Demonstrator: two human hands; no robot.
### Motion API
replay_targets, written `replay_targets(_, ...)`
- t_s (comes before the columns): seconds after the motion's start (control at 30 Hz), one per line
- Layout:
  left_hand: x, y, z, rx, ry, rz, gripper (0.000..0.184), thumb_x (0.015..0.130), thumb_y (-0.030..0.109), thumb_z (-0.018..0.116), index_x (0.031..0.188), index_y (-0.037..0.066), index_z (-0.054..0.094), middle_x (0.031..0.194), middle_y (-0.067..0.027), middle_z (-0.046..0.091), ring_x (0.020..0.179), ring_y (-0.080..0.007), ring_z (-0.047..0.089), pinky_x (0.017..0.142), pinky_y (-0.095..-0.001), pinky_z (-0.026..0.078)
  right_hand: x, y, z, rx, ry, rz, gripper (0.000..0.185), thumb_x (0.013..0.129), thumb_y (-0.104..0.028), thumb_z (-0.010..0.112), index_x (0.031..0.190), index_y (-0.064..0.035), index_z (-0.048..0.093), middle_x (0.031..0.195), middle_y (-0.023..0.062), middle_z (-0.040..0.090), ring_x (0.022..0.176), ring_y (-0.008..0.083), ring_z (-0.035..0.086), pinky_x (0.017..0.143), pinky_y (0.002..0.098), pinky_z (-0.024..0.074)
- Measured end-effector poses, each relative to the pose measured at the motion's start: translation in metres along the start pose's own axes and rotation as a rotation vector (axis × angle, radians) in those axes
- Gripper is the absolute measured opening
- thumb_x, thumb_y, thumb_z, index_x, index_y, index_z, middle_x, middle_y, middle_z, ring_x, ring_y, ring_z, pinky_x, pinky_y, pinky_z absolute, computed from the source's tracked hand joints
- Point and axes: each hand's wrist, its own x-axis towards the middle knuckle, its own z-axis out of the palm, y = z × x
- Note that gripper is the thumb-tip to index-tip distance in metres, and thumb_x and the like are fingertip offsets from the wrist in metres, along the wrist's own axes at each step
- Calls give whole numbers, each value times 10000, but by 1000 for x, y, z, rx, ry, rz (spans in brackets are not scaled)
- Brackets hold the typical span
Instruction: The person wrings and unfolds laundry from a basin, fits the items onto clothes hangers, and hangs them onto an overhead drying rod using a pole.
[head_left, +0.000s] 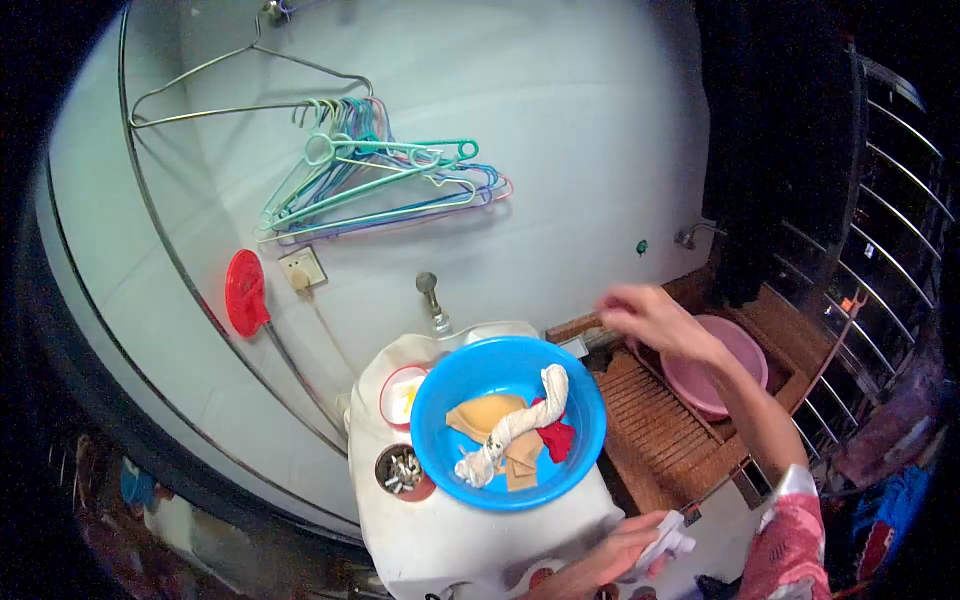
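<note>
My left hand [632,548] is closed around a white bottle-like object [668,545] low in the view, to the right of the white washbasin. My right hand [650,318] is raised in front of the wall, near a pink basin [745,350]; motion smears its fingers. A blue basin [428,460] rests on the white washbasin [385,545]. Inside it lie a twisted white cloth [520,425], beige fabric pieces [485,413] and a red cloth [558,440]. Neither hand touches the blue basin.
A brown ridged washboard sink [650,430] stands at right. Left of the blue basin are a soap dish [402,397] and a cup of cigarette butts [402,472]. A faucet [432,300], several hangers [375,190] and a red long-handled brush [245,293] line the wall.
</note>
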Motion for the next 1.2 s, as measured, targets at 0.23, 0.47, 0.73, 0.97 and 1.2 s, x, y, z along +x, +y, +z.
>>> replay_targets(0.23, -42, 45, -26, -49, -8, 103, 645, 789, 267, 588, 1306, -9, 320, 906, -83, 580, 594, -148, 546, 500, -252, 425, 200, 17, 36, -234, 393, -182, 254, 859, -191, 465, 1020, -40, 591, 854, 153, 634, 739, 301, 614, 706, 408, 476)
replay_targets(0.47, -48, 59, -26, -165, 71, 214, 582, 788, 250, 623, 1246, -8, 373, 1053, -169, 552, 753, -244, 628, 573, -341, 560, 275, -17, 63, -239, 543, -315, 200, 822, -134, 477, 884, -33, 639, 849, 163, 635, 793, 317, 607, 721, 421, 464)
replay_targets(0.73, -53, 68, -36, -146, -54, 232, 569, 813, 257, 588, 1252, -22, 358, 965, -167, 583, 616, -248, 628, 497, -346, 539, 261, -32, 85, -10, 423, -304, 150, 778, -96, 535, 835, -1, 637, 703, 121, 624, 624, 231, 607, 598, 371, 477)
replay_targets(0.97, -48, 64, -40, -176, 12, 224, 526, 831, 246, 566, 1251, 0, 370, 888, -145, 591, 585, -237, 610, 471, -342, 517, 261, -45, 95, 543, -99, -6, 211, 826, -176, 580, 947, -7, 617, 633, 6, 529, 514, 69, 463, 426, 220, 342)
replay_targets(1.2, -55, 62, -49, -180, 105, 258, 467, 841, 213, 556, 1237, 6, 418, 857, -118, 602, 608, -214, 600, 503, -331, 515, 260, -54, 112, 535, -110, -30, 224, 865, -295, 532, 881, -87, 613, 653, -56, 471, 552, 24, 376, 480, 184, 265)
